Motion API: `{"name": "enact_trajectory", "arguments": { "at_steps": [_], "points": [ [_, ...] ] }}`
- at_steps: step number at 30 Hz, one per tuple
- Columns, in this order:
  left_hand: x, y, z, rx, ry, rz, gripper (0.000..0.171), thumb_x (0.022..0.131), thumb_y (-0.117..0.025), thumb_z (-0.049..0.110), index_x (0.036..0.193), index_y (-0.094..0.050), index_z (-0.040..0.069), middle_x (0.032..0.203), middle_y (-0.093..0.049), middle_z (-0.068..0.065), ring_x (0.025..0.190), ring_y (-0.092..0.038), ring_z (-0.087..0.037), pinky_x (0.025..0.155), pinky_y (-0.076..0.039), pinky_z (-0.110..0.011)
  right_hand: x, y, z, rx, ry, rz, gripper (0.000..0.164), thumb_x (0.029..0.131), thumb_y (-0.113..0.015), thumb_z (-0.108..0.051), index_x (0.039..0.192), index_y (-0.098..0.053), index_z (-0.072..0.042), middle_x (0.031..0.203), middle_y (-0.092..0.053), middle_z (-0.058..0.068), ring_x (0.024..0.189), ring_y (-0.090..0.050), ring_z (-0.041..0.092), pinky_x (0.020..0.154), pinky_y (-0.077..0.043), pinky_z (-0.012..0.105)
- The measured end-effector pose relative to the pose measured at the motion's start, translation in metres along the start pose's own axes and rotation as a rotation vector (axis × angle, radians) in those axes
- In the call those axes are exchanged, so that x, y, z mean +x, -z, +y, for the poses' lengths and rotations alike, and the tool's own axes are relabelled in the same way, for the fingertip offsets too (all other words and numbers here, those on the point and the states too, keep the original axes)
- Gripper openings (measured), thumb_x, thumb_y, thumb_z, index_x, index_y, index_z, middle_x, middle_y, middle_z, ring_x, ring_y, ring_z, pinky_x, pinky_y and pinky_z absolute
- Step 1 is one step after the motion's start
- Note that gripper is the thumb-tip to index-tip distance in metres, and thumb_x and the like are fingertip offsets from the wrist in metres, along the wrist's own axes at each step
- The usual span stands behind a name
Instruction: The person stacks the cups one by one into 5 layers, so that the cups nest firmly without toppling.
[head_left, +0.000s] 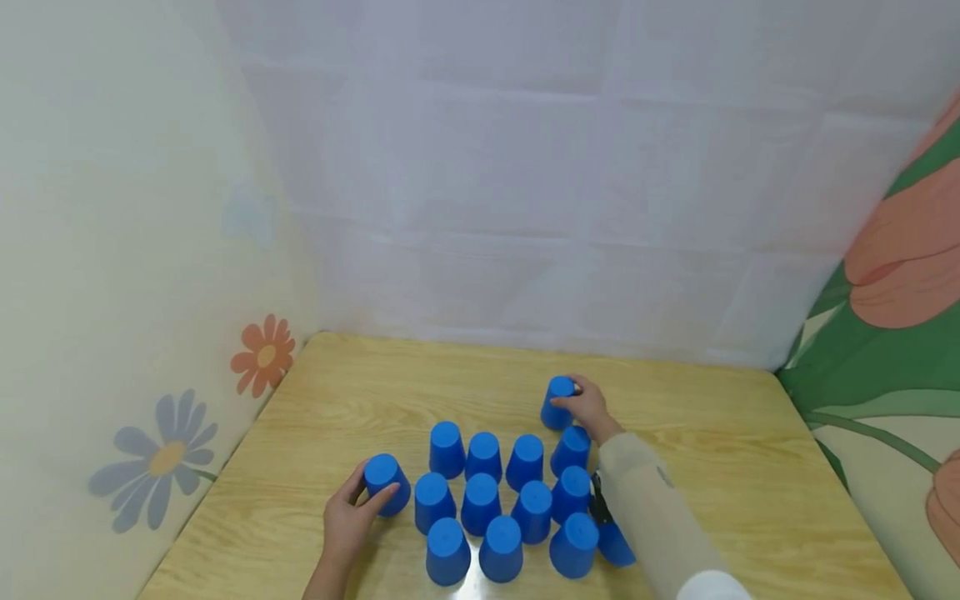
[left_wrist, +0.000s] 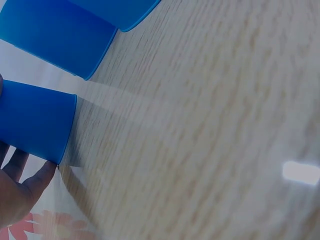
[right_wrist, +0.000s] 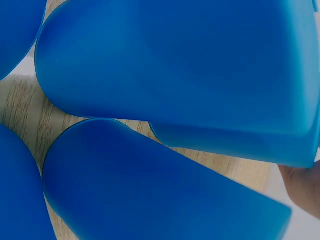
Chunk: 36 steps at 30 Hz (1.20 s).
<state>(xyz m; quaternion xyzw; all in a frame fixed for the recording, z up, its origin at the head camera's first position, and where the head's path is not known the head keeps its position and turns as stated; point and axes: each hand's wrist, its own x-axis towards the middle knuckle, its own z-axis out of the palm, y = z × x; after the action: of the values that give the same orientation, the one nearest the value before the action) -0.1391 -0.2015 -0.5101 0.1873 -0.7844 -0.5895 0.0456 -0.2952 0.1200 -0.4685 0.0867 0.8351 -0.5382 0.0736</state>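
Note:
Upside-down blue cups stand in loose rows on the wooden table. At the left end, my left hand [head_left: 349, 515] holds one blue cup [head_left: 386, 483] from its side, thumb in front and fingers behind. The left wrist view shows this held cup [left_wrist: 35, 120] with its rim at the tabletop and fingers [left_wrist: 37, 182] against its side. My right hand [head_left: 591, 408] reaches farther back and grips another blue cup [head_left: 557, 408] behind the right end of the rows. Nearer cups [right_wrist: 150, 180] mostly fill the right wrist view, where only part of the right hand [right_wrist: 302, 187] shows.
Between the hands stand several more cups [head_left: 481, 504], close together. One cup [head_left: 617, 546] is partly covered by the right sleeve [head_left: 652, 500], beside a small black object [head_left: 600, 506]. A white sheet [head_left: 525, 208] hangs behind the table [head_left: 750, 467], with flower-patterned walls at both sides.

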Motion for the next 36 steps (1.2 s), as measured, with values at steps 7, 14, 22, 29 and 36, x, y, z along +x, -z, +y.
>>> {"name": "enact_trajectory", "arguments": {
  "at_steps": [7, 14, 22, 29, 36],
  "points": [
    [0.002, -0.001, 0.000, 0.002, 0.003, -0.007, 0.078, 0.071, -0.068, 0.039, 0.132, -0.034, 0.004, 0.134, -0.031, -0.017, 0.122, -0.023, -0.035, 0.093, -0.029, -0.045, 0.004, -0.001, -0.001, -0.004, -0.005, -0.005, 0.057, 0.076, -0.065, -0.008, 0.127, -0.039, -0.004, 0.123, -0.041, 0.023, 0.111, -0.039, 0.037, 0.087, -0.035, 0.049],
    [0.001, -0.003, 0.002, -0.014, -0.006, 0.002, 0.078, 0.070, -0.069, 0.038, 0.131, -0.035, 0.004, 0.133, -0.032, -0.017, 0.122, -0.024, -0.035, 0.093, -0.030, -0.045, 0.009, -0.002, -0.002, -0.024, 0.004, -0.008, 0.057, 0.075, -0.065, -0.007, 0.126, -0.041, -0.004, 0.122, -0.043, 0.021, 0.109, -0.041, 0.035, 0.084, -0.039, 0.046],
    [0.003, -0.003, 0.004, 0.002, -0.006, -0.003, 0.077, 0.072, -0.068, 0.038, 0.132, -0.034, 0.004, 0.133, -0.032, -0.017, 0.122, -0.024, -0.035, 0.093, -0.029, -0.045, 0.009, -0.001, -0.003, -0.019, 0.025, -0.013, 0.056, 0.076, -0.064, -0.008, 0.127, -0.041, -0.005, 0.120, -0.044, 0.022, 0.107, -0.043, 0.035, 0.083, -0.040, 0.045],
    [0.004, -0.003, 0.004, 0.010, -0.016, -0.011, 0.079, 0.071, -0.068, 0.041, 0.132, -0.034, 0.005, 0.133, -0.032, -0.017, 0.122, -0.024, -0.036, 0.093, -0.029, -0.046, 0.002, 0.008, -0.013, -0.011, 0.088, -0.018, 0.055, 0.077, -0.063, -0.008, 0.127, -0.039, -0.002, 0.118, -0.043, 0.026, 0.106, -0.043, 0.037, 0.083, -0.040, 0.045],
    [0.001, 0.001, 0.001, 0.027, -0.005, -0.010, 0.079, 0.070, -0.068, 0.041, 0.132, -0.034, 0.005, 0.133, -0.032, -0.017, 0.121, -0.024, -0.036, 0.091, -0.031, -0.046, -0.001, 0.011, -0.020, 0.064, 0.093, -0.043, 0.055, 0.078, -0.061, -0.005, 0.128, -0.037, -0.001, 0.123, -0.038, 0.027, 0.108, -0.041, 0.038, 0.083, -0.041, 0.043]
  ]
}}
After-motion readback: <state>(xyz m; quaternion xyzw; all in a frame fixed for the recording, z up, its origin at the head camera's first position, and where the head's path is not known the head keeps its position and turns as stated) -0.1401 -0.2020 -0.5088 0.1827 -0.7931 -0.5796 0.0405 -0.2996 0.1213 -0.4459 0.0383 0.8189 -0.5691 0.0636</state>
